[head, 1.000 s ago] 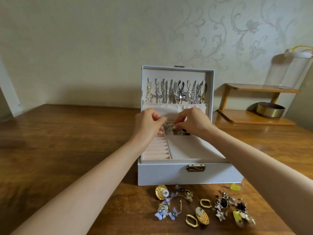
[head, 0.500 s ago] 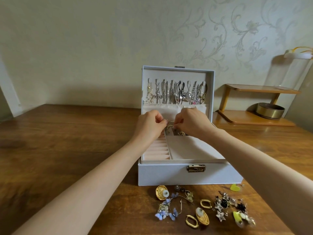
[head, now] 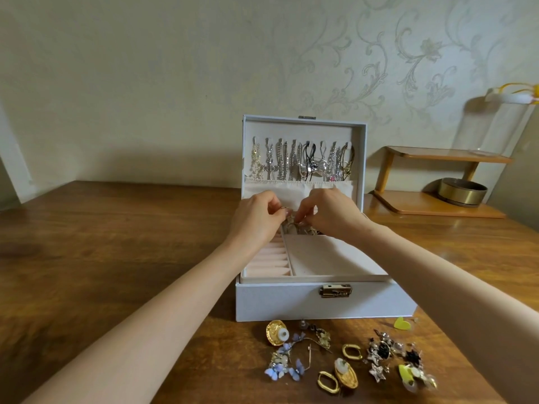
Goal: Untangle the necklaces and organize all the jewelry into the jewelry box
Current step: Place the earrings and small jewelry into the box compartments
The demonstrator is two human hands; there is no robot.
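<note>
A white jewelry box (head: 291,301) stands open on the wooden table, with several necklaces (head: 303,163) hanging on hooks inside its raised lid. Over the box's back compartment, my left hand (head: 256,220) and my right hand (head: 329,212) meet and both pinch a small tangle of chain jewelry (head: 294,227). Their fingers are curled tight around it and hide most of it. The ring rolls (head: 268,262) and the large front compartment (head: 329,258) hold nothing. Loose earrings (head: 344,360) lie on the table in front of the box.
A small wooden shelf (head: 437,205) with a brass bowl (head: 462,192) stands at the back right, beside a tall clear cylinder (head: 501,123). A yellow heart piece (head: 402,323) lies near the box's right front corner. The wall runs close behind the box.
Both hands have risen a little toward the lid's pocket and drawn closer together, still working the same small tangle. The box and the loose earrings have not moved.
</note>
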